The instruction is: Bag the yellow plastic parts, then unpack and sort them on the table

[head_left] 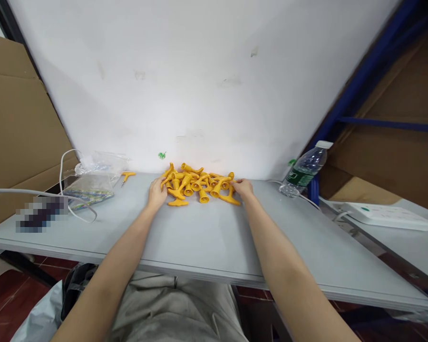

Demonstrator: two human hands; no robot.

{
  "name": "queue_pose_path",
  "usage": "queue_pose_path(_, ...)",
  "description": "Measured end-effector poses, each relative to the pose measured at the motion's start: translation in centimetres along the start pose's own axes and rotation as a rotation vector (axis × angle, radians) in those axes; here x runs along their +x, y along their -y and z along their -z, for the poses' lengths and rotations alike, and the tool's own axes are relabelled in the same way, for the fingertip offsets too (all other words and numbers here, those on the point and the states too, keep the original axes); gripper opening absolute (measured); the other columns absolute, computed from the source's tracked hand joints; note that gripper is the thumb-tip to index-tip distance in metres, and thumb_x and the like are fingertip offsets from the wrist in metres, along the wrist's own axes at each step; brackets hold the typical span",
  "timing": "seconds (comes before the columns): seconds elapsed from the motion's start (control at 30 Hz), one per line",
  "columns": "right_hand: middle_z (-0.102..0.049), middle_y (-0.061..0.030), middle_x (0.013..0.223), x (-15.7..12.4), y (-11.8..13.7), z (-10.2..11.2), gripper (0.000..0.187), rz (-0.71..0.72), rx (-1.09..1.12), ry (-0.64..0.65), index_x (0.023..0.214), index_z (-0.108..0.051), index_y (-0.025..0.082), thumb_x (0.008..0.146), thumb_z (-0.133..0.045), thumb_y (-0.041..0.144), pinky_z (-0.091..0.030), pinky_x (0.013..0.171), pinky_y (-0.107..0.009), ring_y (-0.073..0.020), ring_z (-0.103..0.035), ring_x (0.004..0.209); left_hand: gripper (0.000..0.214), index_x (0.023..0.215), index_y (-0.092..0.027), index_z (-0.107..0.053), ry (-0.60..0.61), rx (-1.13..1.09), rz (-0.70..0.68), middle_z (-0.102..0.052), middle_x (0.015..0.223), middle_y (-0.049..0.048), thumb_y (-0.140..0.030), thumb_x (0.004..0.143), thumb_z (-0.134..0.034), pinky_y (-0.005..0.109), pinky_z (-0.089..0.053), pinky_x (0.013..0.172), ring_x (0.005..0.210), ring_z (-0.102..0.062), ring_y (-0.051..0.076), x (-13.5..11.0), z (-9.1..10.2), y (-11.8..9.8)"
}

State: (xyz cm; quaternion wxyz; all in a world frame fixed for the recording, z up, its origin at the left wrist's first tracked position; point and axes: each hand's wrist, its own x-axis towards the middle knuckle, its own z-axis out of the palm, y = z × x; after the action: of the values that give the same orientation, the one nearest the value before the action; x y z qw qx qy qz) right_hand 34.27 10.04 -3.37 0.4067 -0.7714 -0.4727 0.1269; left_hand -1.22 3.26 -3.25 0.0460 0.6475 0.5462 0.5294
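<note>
A heap of several yellow plastic T-shaped parts (197, 183) lies at the far edge of the grey table (207, 237), against the white wall. My left hand (157, 192) rests at the heap's left side, fingers curled against the parts. My right hand (243, 187) touches the heap's right side, fingertips on a yellow part. Whether either hand actually grips a part is hidden by the fingers. One lone yellow part (127, 176) lies apart to the left.
A clear plastic bag (94, 178) and a white cable (66, 190) sit at the left. A water bottle (305, 169) lies at the right by the wall. A white power strip (388, 216) rests on the neighbouring table. Cardboard stands on both sides.
</note>
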Motion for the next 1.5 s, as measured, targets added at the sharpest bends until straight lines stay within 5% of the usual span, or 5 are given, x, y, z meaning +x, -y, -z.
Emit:
queue_pose_path(0.23, -0.061, -0.0052, 0.072, -2.3, 1.7, 3.4, 0.013, -0.067, 0.041, -0.058, 0.070, -0.052, 0.020, 0.072, -0.065, 0.019, -0.049, 0.070, -0.032, -0.0212, -0.060, 0.077, 0.035, 0.106, -0.018, -0.067, 0.036, -0.026, -0.182, -0.070, 0.110, 0.0093, -0.008, 0.082, -0.045, 0.041, -0.047, 0.101, 0.109, -0.063, 0.023, -0.4, 0.8, -3.1)
queue_pose_path(0.6, -0.050, -0.0064, 0.110, -10.8, 10.1, 4.6, 0.021, 0.676, 0.631, -0.222, 0.083, -0.047, 0.023, 0.081, -0.060, 0.039, -0.054, 0.076, -0.033, -0.0170, -0.056, 0.096, 0.067, 0.143, -0.032, -0.047, 0.392, 0.062, -0.106, -0.074, 0.099, 0.0039, -0.050, 0.082, -0.067, 0.035, -0.052, 0.082, 0.088, -0.069, 0.024, -2.3, 0.3, -11.4)
queue_pose_path(1.03, -0.056, -0.0060, 0.115, -14.2, 10.4, -0.8, 0.040, 0.293, 0.882, 0.376, 0.103, -0.053, 0.026, 0.074, -0.068, 0.049, -0.059, 0.076, -0.034, -0.0202, -0.060, 0.100, 0.041, 0.127, -0.028, -0.064, 0.033, 0.098, -0.008, -0.067, 0.110, 0.0076, -0.021, 0.087, -0.057, 0.034, -0.050, 0.088, 0.098, -0.064, 0.023, -1.0, 0.7, -5.5)
queue_pose_path(1.37, -0.062, -0.0013, 0.072, -14.7, 9.7, -0.7, 0.042, 0.717, 0.440, 0.720, 0.082, -0.065, 0.018, 0.082, -0.057, 0.059, -0.045, 0.064, -0.029, -0.0158, -0.055, 0.066, 0.048, 0.127, -0.025, -0.065, 0.054, 0.159, -0.231, -0.061, 0.114, 0.0117, -0.009, 0.087, -0.043, 0.040, -0.044, 0.101, 0.110, -0.055, 0.025, -0.8, 0.7, -4.7)
queue_pose_path(1.5, -0.067, -0.0045, 0.084, -14.8, 9.8, -0.5, 0.024, 0.804, 0.248, 0.575, 0.089, -0.064, 0.018, 0.083, -0.062, 0.042, -0.045, 0.071, -0.032, -0.0198, -0.059, 0.075, 0.048, 0.125, -0.025, -0.066, 0.081, 0.157, -0.304, -0.061, 0.115, 0.0122, -0.008, 0.088, -0.040, 0.041, -0.043, 0.102, 0.113, -0.054, 0.025, -0.9, 0.9, -5.1)
